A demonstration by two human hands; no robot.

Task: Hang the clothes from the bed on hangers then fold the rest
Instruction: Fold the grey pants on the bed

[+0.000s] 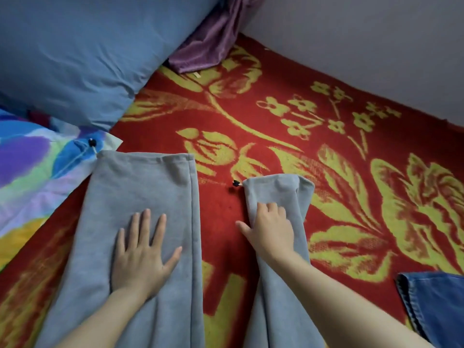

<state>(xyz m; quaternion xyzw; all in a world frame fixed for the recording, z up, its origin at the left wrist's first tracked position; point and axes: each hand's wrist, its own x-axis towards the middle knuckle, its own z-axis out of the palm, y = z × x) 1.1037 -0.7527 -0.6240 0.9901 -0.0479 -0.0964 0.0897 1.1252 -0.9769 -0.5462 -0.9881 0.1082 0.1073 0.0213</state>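
The grey trousers [140,192] lie spread on the bed [276,116], folding seemingly barely begun; the left hand [143,257] presses flat, grip released, on one leg; the right hand [272,229] curls its grip into the other; jeans [437,305] wait nearby.

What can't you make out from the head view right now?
Head view:
Grey trousers: waist cut off by the bottom edge.
Right hand: its curled fingers hide whether they pinch the trouser leg.
Blue denim: only a corner shows; frame edge cuts the rest.
Purple cloth: partly behind the blue pillow; kind of garment unclear.
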